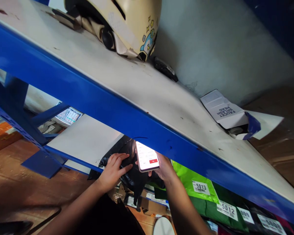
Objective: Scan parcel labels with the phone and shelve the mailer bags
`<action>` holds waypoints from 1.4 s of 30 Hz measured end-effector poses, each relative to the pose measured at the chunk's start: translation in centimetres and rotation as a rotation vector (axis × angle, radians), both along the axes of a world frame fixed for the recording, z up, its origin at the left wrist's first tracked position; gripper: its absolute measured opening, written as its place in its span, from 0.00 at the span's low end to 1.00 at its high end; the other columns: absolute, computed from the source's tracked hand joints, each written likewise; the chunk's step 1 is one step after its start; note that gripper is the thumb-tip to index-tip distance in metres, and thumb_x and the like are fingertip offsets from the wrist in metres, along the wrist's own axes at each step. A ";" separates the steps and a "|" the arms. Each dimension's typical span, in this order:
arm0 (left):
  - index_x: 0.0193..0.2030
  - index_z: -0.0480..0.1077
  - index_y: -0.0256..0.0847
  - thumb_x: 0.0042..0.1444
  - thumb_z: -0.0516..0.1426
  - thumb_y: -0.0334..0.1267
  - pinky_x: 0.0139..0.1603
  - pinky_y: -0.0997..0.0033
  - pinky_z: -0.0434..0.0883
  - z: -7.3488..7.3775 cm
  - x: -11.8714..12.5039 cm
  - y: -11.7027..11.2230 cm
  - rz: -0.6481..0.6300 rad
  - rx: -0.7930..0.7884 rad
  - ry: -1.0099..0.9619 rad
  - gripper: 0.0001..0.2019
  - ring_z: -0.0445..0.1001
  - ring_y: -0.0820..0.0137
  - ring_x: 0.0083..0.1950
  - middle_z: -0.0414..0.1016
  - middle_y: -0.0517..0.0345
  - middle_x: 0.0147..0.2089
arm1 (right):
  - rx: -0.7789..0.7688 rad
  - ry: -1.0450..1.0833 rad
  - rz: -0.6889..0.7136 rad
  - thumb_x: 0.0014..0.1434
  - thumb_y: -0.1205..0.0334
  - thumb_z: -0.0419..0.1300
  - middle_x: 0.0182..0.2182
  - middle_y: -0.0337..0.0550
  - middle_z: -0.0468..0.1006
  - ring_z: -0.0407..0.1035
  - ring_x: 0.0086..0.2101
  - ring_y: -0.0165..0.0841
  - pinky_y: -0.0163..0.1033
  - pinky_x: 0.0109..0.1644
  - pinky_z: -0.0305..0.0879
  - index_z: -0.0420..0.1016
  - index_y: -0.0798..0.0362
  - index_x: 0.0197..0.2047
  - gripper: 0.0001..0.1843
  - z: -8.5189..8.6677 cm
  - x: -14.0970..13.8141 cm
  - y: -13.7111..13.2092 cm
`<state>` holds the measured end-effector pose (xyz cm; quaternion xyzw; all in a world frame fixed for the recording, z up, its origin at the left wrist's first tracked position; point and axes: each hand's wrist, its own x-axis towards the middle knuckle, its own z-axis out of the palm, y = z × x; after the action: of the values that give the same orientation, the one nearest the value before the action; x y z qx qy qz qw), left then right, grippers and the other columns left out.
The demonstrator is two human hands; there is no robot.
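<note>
A smartphone [147, 157] with a bright screen and a red button is held in my right hand [163, 167], fingers wrapped round its edge and back. The blue shelf beam covers its top end. My left hand [115, 168] lies on a black plastic bag [134, 181], its fingers spread and the thumb apart, just left of the phone. The bag sits on the lower shelf and hangs over its front edge.
Above runs a shelf with a blue beam [147, 122], bearing a cream helmet [137, 23], a dark object [165, 68] and a torn box [225, 112]. Lower right are a lime-green package [186, 176] and several other labelled packages. A lit screen [69, 116] stands at left.
</note>
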<state>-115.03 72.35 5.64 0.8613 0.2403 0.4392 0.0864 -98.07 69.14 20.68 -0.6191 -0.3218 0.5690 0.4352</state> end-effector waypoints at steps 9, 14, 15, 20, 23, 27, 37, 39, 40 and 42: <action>0.49 0.69 0.48 0.55 0.52 0.24 0.53 0.51 0.64 -0.1 0.1 -0.2 0.026 0.027 -0.022 0.19 0.61 0.59 0.58 0.64 0.48 0.55 | -0.005 -0.016 0.001 0.51 0.41 0.57 0.34 0.52 0.83 0.78 0.28 0.42 0.32 0.12 0.63 0.77 0.53 0.45 0.27 0.2 0.2 0.0; 0.48 0.69 0.49 0.59 0.51 0.27 0.54 0.54 0.63 -0.4 -0.2 -1.1 0.095 0.097 -0.047 0.15 0.64 0.62 0.57 0.68 0.49 0.54 | -0.021 -0.010 0.047 0.48 0.39 0.58 0.36 0.54 0.83 0.78 0.29 0.43 0.30 0.11 0.61 0.76 0.53 0.47 0.31 0.8 0.3 0.2; 0.47 0.69 0.50 0.59 0.51 0.28 0.54 0.56 0.62 -0.5 -0.4 -1.4 0.107 0.120 -0.061 0.14 0.65 0.63 0.56 0.69 0.50 0.53 | -0.028 -0.009 0.057 0.47 0.39 0.59 0.36 0.55 0.83 0.78 0.29 0.43 0.30 0.11 0.61 0.76 0.54 0.47 0.31 0.9 0.3 0.2; 0.41 0.71 0.51 0.58 0.54 0.30 0.53 0.61 0.62 -0.6 -1.1 -2.3 0.159 0.195 -0.128 0.10 0.69 0.68 0.51 0.74 0.56 0.46 | -0.056 -0.009 0.090 0.45 0.40 0.60 0.36 0.57 0.83 0.78 0.31 0.43 0.28 0.11 0.61 0.76 0.56 0.48 0.34 1.7 0.3 -0.1; 0.37 0.72 0.52 0.56 0.57 0.32 0.53 0.64 0.61 -0.9 -1.1 -2.6 0.178 0.214 -0.168 0.08 0.70 0.70 0.47 0.76 0.60 0.42 | -0.078 -0.008 0.108 0.46 0.39 0.60 0.34 0.57 0.83 0.78 0.29 0.43 0.28 0.11 0.61 0.77 0.57 0.48 0.34 1.9 0.4 -0.3; 0.34 0.72 0.54 0.55 0.58 0.35 0.53 0.65 0.61 -1.4 -0.8 -2.6 0.201 0.215 -0.202 0.06 0.71 0.71 0.45 0.76 0.62 0.41 | -0.099 -0.014 0.119 0.48 0.37 0.58 0.32 0.57 0.83 0.78 0.27 0.41 0.29 0.12 0.63 0.76 0.57 0.48 0.34 1.8 0.8 -0.6; 0.37 0.71 0.54 0.54 0.59 0.36 0.53 0.65 0.61 -1.9 -0.8 -2.6 0.212 0.225 -0.174 0.06 0.71 0.71 0.46 0.76 0.62 0.42 | -0.073 0.013 0.160 0.47 0.33 0.57 0.36 0.58 0.83 0.78 0.25 0.40 0.29 0.12 0.64 0.75 0.55 0.51 0.38 2.1 0.4 0.0; 0.36 0.72 0.54 0.55 0.59 0.36 0.53 0.65 0.61 -1.8 -0.7 -2.6 0.218 0.221 -0.190 0.05 0.71 0.71 0.45 0.77 0.62 0.41 | -0.070 0.017 0.167 0.47 0.33 0.57 0.37 0.59 0.83 0.78 0.25 0.41 0.30 0.11 0.63 0.74 0.55 0.52 0.39 2.1 0.3 0.1; 0.36 0.72 0.54 0.55 0.59 0.36 0.53 0.65 0.61 -1.7 -0.6 -2.6 0.224 0.217 -0.199 0.05 0.71 0.71 0.45 0.77 0.62 0.41 | -0.070 0.019 0.168 0.47 0.33 0.57 0.38 0.59 0.82 0.78 0.25 0.42 0.30 0.11 0.63 0.74 0.56 0.52 0.39 2.1 0.3 0.1; 0.35 0.72 0.53 0.56 0.58 0.37 0.52 0.65 0.62 -1.7 -0.4 -2.6 0.237 0.221 -0.218 0.04 0.72 0.71 0.44 0.77 0.62 0.40 | -0.067 0.019 0.164 0.47 0.33 0.57 0.39 0.60 0.82 0.78 0.25 0.42 0.30 0.11 0.64 0.74 0.55 0.52 0.39 2.2 0.3 0.1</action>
<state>-115.46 69.71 3.95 0.7786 0.2795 0.5606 -0.0356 -97.75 69.23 22.84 -0.5993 -0.3479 0.6191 0.3694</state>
